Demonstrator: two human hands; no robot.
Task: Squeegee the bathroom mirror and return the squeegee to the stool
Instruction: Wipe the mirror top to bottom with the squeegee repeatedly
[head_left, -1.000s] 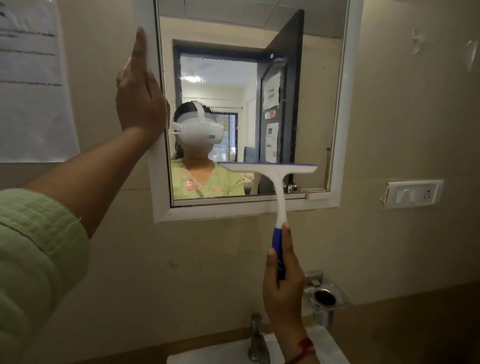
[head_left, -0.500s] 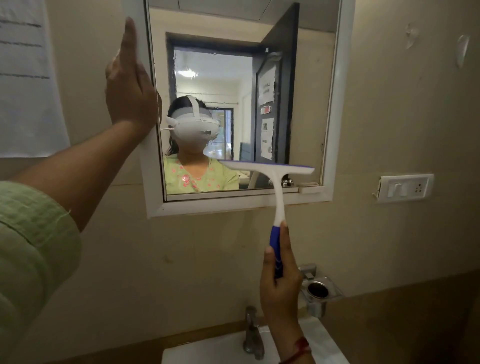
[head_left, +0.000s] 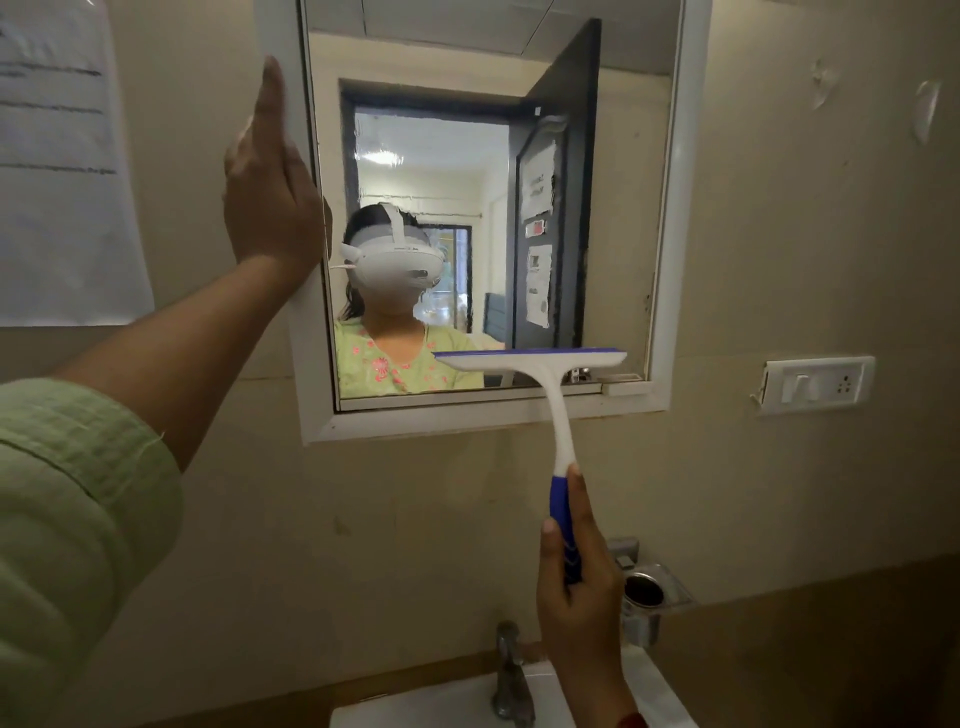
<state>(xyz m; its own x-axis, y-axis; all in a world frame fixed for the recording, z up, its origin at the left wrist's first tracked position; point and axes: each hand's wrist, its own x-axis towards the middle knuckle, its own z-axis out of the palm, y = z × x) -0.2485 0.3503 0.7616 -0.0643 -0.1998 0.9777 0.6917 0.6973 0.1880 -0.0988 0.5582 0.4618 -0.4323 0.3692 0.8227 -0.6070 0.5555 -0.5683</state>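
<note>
The mirror (head_left: 483, 208) runs past the top edge. The paper notice (head_left: 62, 171) is cut off at left, its print too blurred to read. The sink (head_left: 436, 709) and right hand (head_left: 579, 608) run off the bottom. The squeegee (head_left: 545, 389) hides part of the frame.

Squeegee (head_left: 530, 359) blade slightly lower on mirror (head_left: 597, 208), nr bottom edge.

The right hand (head_left: 579, 592) grips the blue handle of the squeegee (head_left: 545, 395), whose blade lies level against the lower part of the mirror (head_left: 467, 130). The left hand (head_left: 270, 192) rests flat on the mirror's white frame (head_left: 680, 208). A tap (head_left: 511, 675) and sink (head_left: 415, 712) sit below.
</note>
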